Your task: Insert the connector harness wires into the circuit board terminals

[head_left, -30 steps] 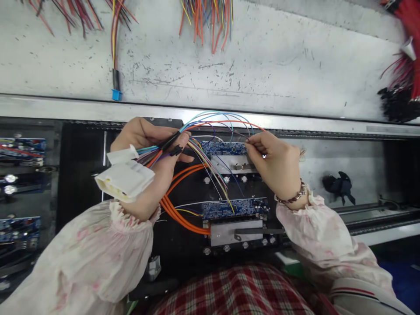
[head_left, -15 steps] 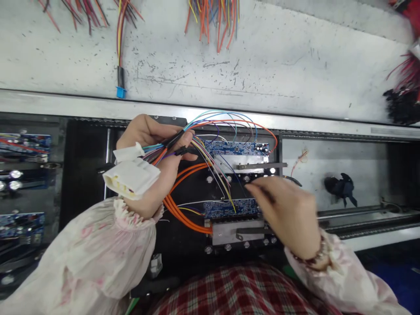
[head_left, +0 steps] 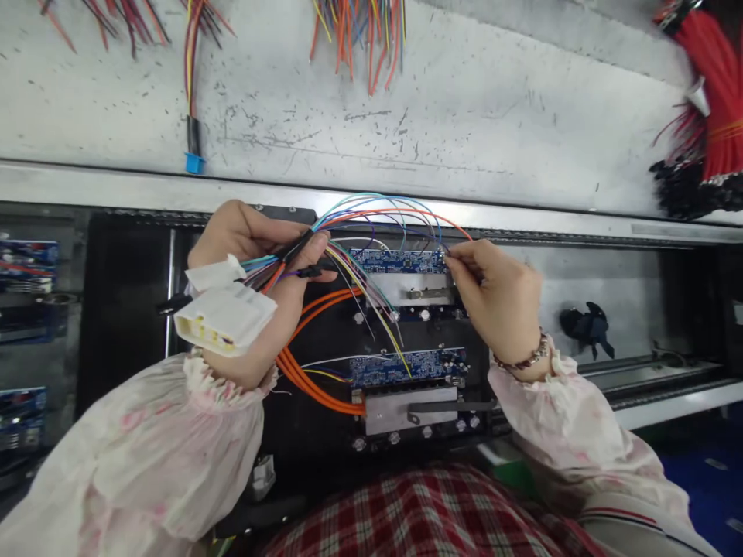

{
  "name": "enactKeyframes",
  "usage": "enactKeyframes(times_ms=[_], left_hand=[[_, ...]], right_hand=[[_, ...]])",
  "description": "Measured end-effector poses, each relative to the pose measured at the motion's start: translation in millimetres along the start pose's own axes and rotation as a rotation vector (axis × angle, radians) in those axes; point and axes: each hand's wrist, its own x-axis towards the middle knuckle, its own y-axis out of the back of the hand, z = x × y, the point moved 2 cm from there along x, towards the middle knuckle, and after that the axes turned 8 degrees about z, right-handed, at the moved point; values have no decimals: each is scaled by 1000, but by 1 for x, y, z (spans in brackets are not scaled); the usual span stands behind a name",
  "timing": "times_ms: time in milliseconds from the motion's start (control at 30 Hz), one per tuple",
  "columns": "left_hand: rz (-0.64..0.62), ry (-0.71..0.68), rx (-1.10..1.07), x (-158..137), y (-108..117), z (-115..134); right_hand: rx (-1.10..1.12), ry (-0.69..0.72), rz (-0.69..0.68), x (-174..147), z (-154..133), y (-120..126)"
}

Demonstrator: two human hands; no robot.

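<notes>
My left hand [head_left: 261, 247] is closed around a wiring harness [head_left: 297, 246] where black tape wraps its coloured wires. White connectors [head_left: 226, 317] hang from the harness below that hand. Several wires arch over to the upper circuit board [head_left: 400, 261], while others, one of them yellow, dangle loose toward the lower circuit board [head_left: 377, 367]. At the right end of the upper board, my right hand [head_left: 491, 298] pinches a thin dark wire, its fingertips close to the board's edge. The wire's tip is hidden by the fingers.
Thick orange cables [head_left: 316, 391] curve left of the boards. Loose wire bundles [head_left: 360, 39] and a blue-ended lead [head_left: 194, 158] lie on the metal shelf [head_left: 464, 124]. Red cables [head_left: 711, 100] sit at the upper right. A black object [head_left: 587, 325] lies in the tray at right.
My right hand has moved up from between the boards to the upper board's right end, carrying the dark wire. My left hand keeps its hold on the harness. The whole view has shifted slightly.
</notes>
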Motion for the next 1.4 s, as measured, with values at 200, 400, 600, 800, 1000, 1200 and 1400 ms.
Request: enactKeyframes(times_ms=[200,400,600,800,1000,1200,1400], left_hand=[[-16,95,-143,3,0,-5],[-12,51,-74,2,1,-1],[6,-15,-15,0,-2,5],[-2,-23,27,0,0,4],[-9,2,-49,0,3,-3],[-46,22,-106,-1,3,-5],[-1,47,-43,-1,3,1]], right_hand=[[86,-34,-9,-3,1,-4],[105,-9,6,0,2,-4],[100,-45,-32,1,5,-5],[0,-30,-69,3,-5,3],[-48,164,-111,0,-53,4],[179,134,-91,14,-62,-7],[222,104,-170,24,-58,-31]])
